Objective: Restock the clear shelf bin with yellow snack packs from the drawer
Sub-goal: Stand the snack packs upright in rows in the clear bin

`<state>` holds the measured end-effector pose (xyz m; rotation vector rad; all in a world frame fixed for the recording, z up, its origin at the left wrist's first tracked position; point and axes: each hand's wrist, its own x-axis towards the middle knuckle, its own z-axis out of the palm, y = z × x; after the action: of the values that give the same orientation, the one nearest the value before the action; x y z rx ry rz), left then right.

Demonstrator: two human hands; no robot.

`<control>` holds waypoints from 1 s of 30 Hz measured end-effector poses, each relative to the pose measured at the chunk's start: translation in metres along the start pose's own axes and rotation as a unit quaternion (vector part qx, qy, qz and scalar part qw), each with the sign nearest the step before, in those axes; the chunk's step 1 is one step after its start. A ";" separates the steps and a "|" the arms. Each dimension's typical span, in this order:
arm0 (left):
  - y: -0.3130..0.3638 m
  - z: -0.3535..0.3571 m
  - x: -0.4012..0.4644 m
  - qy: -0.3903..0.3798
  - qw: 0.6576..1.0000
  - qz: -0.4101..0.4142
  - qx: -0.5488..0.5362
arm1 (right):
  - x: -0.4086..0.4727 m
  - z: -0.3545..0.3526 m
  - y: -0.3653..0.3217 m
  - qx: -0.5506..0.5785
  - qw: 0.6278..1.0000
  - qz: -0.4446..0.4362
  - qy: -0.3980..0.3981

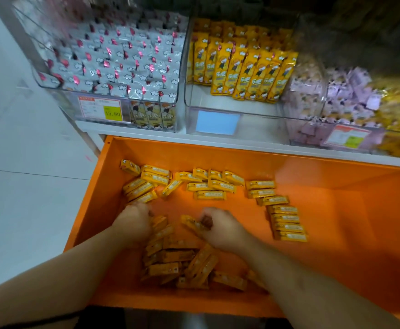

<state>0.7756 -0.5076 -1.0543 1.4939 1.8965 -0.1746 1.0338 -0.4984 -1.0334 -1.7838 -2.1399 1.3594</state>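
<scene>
The yellow snack packs are slim oblong sachets with small white labels. They lie loose in the orange drawer, some in rows, some heaped near the front. The left hand curls its grip into the heap; the right hand pinches one pack (tilted). Above, the clear shelf bin holds upright yellow packs at its rear, its front floor bare. Neighbouring bins hold silver packets and purple packets. A pale floor lies to the left.
</scene>
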 end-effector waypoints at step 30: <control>0.169 -0.143 -0.175 0.114 0.849 0.271 -0.440 | -0.108 -0.163 -0.121 0.458 0.873 -0.074 0.148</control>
<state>0.8788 -0.5206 -0.7919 1.3163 1.3017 1.0360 1.0633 -0.4852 -0.8057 -1.2730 -1.1078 1.5366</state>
